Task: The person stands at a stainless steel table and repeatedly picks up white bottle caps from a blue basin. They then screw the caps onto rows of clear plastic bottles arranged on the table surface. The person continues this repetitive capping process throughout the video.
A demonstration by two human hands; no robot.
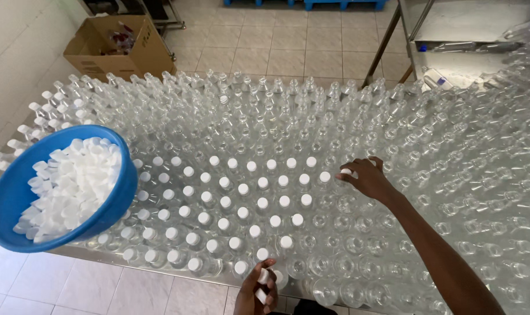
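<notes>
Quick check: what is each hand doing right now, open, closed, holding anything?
Left hand: closed around a few small white plastic caps.
Right hand: fingers pinched on one white cap, at the mouth of a clear plastic bottle.

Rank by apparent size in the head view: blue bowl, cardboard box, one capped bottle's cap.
1. blue bowl, though it sits nearest the camera, so this is unsure
2. cardboard box
3. cap

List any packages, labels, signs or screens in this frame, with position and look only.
Cardboard box: floor, upper left, brown, open-topped, small items inside, dark print on its side.
Labelled bottle: lying on the metal shelf, upper right, clear with a blue and white label.
No signs or screens visible.
</notes>
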